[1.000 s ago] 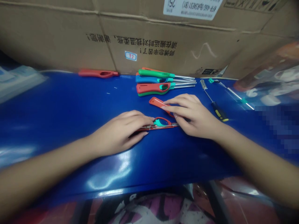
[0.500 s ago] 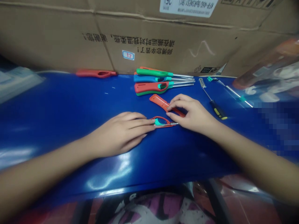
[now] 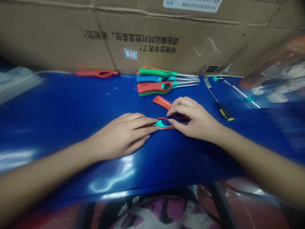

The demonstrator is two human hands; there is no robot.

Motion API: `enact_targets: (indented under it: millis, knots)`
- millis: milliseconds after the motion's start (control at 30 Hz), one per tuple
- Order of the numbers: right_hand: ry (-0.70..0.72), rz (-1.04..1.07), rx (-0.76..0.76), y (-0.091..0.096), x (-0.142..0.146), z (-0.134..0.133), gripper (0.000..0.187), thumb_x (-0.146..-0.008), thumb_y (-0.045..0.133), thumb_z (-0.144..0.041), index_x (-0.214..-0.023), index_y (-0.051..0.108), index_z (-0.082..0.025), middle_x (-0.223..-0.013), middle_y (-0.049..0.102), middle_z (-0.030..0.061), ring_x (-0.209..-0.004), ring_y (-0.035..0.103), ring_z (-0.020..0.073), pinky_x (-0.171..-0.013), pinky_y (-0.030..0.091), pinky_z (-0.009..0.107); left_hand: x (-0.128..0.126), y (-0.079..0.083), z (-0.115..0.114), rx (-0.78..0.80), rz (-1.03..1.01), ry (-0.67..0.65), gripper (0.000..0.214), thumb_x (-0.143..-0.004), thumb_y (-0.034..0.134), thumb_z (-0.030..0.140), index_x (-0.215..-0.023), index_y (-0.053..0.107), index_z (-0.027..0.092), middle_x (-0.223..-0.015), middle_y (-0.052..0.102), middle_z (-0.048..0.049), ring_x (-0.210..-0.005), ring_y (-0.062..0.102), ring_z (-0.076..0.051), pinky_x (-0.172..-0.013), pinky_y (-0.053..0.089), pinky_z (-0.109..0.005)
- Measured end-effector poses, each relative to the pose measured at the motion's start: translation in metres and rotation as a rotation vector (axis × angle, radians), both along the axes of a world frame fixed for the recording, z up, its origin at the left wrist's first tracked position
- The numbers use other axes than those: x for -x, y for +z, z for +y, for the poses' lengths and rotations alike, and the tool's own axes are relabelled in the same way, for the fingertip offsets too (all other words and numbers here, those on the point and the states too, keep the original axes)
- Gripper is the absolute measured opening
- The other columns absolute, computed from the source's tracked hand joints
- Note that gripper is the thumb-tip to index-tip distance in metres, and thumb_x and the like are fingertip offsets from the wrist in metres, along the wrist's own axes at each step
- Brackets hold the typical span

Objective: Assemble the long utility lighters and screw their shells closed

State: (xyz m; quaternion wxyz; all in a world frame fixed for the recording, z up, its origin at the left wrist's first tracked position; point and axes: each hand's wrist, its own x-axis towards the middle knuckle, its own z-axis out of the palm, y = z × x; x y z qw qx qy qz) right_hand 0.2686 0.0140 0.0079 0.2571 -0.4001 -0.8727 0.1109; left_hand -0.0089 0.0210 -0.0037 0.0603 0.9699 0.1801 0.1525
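A gas lighter's orange casing half point(image 3: 164, 128) lies on the blue table, with a green trigger point(image 3: 162, 123) and a metal tube inside it. My left hand point(image 3: 130, 133) covers the handle end, its fingers pressed together on it. My right hand point(image 3: 190, 117) is curled over the front end, thumb and fingertips closed at the trigger loop; my palm hides part of the tube. Just behind lies another orange casing half point(image 3: 162, 101), partly covered by my right fingers.
Several assembled lighters point(image 3: 154, 87) lie stacked behind my hands. A red casing point(image 3: 95, 73) rests at the back left. To the right are a screwdriver point(image 3: 222, 109) and a metal tube with green parts point(image 3: 243, 93). A cardboard box point(image 3: 143, 28) stands along the back.
My right hand has shifted slightly left, its thumb now at the trigger loop. My left hand stays on the handle end with little movement. The view has shifted slightly.
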Motion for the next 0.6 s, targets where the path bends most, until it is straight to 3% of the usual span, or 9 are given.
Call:
enact_targets:
  millis: [133,367,600]
  knots:
    - [-0.065,0.055,-0.012,-0.006,-0.005,0.006,0.007,-0.086,0.068,-0.016,-0.09,0.066,-0.019,-0.095,0.068,0.0063,-0.089,0.063,0.0212,-0.083,0.049,0.036,0.0,-0.001,0.0,-0.017,0.007,-0.001,0.041,-0.101,0.053,0.021,-0.141,0.058,0.022,-0.141,0.063,-0.0093,-0.124,0.06,-0.028,-0.105,0.049,-0.045]
    - [-0.116,-0.036,0.006,-0.01,-0.01,0.011,0.007,-0.083,0.073,-0.02,-0.086,0.066,-0.019,-0.092,0.069,0.006,-0.088,0.064,0.0225,-0.081,0.049,0.036,0.001,-0.002,0.0,-0.027,0.035,0.016,0.04,-0.102,0.051,0.023,-0.142,0.058,0.022,-0.143,0.061,-0.0105,-0.124,0.06,-0.028,-0.104,0.049,-0.046]
    - [-0.188,-0.002,-0.013,-0.003,-0.011,0.008,0.003,-0.083,0.067,-0.015,-0.083,0.067,-0.018,-0.081,0.068,0.0036,-0.069,0.064,0.0158,-0.064,0.048,0.028,0.001,-0.002,-0.002,-0.012,-0.041,0.025,0.04,-0.1,0.054,0.022,-0.139,0.059,0.023,-0.141,0.061,-0.0111,-0.121,0.062,-0.026,-0.101,0.052,-0.043]
